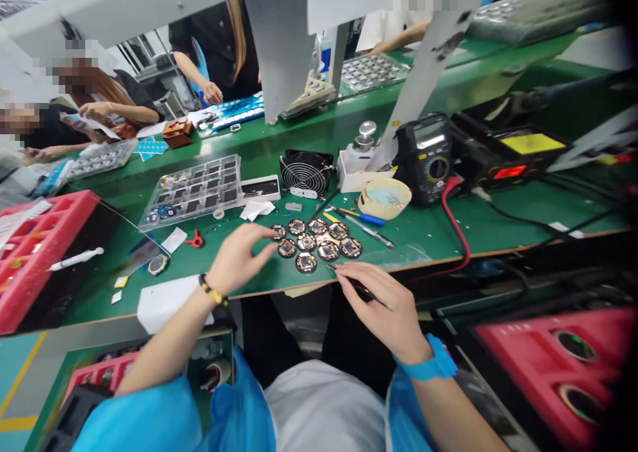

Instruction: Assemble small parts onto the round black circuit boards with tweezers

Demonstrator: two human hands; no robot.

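Several small round circuit boards [306, 241] lie in a close cluster near the front edge of the green bench. My left hand [240, 258] is at the left of the cluster, thumb and index finger apart. Its index fingertip is at the leftmost board [278, 232]; whether it touches, I cannot tell. In my right hand [381, 300] is a pair of dark tweezers [366, 287], its tip pointing left, just right of the nearest board [306, 261]. A blue band circles my right wrist.
Behind the boards stand a small fan [306, 173], a yellowish bowl [385, 198] and a multimeter [426, 159] with a red lead. A compartment box [194, 189] is at back left. Red foam trays [47, 246] flank the bench. Other people work across it.
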